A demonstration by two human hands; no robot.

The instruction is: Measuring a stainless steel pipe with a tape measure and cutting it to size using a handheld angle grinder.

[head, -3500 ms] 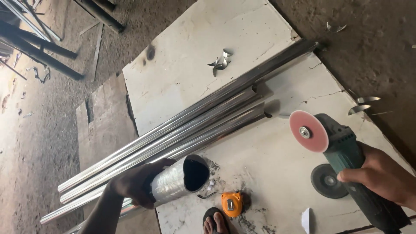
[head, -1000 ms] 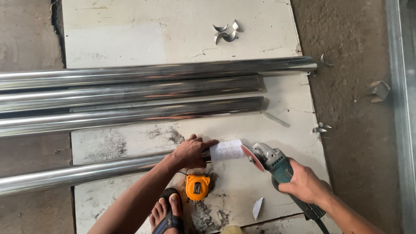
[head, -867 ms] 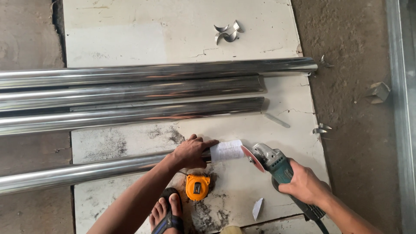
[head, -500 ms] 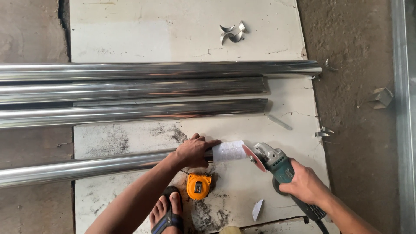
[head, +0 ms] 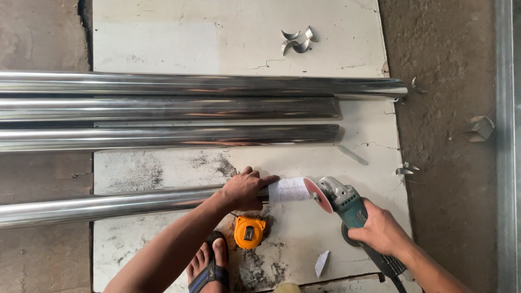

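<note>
My left hand [head: 245, 188] grips a shiny steel pipe [head: 108, 205] close to its right end, which is wrapped in a white paper template [head: 288, 189]. My right hand [head: 378, 232] holds a teal angle grinder [head: 353, 212] by its body. The grinder's pink disc [head: 319, 194] sits right at the wrapped pipe end, touching or nearly touching it. The pipe lies across a white board [head: 163, 43] on the ground.
Three more long steel pipes [head: 173, 108] lie parallel farther up the board. An orange tape measure [head: 249, 232] sits beside my sandalled foot [head: 209, 266]. Curved metal offcuts [head: 296, 40] lie at the board's top. Small scraps [head: 477, 128] and a metal rail [head: 507, 135] lie on the dirt at right.
Since 3.5 s ago, the pipe end has been lowered flat and the grinder brought up to it. Over the last second both hands stay put; only the view shifts slightly.
</note>
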